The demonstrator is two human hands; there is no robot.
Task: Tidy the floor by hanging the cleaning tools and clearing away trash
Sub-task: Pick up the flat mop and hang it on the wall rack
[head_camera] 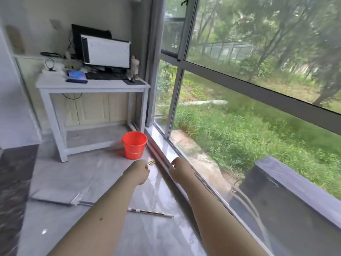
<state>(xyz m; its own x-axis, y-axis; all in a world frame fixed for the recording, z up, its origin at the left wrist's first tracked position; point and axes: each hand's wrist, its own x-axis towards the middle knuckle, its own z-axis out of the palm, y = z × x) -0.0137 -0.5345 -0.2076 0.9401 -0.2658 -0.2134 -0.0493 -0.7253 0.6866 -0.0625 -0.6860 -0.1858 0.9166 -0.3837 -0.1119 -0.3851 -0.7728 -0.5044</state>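
Note:
A flat mop lies on the grey floor, its metal pole [150, 212] running under my left forearm and its wide grey head [53, 195] at the left. A red bucket [134, 145] stands by the window track. A small gold-patterned scrap [151, 162] lies on the floor just in front of the bucket. My left hand [139, 171] reaches out low, fingers loosely curled, holding nothing, just short of the scrap. My right hand [178, 168] hangs over the window track, fingers bent downward and empty.
A white desk [88, 85] with two monitors, a keyboard and clutter stands behind the bucket. Floor-to-ceiling windows [239, 100] line the right side with a sill track [162, 156]. A dark rug [13, 182] covers the left floor.

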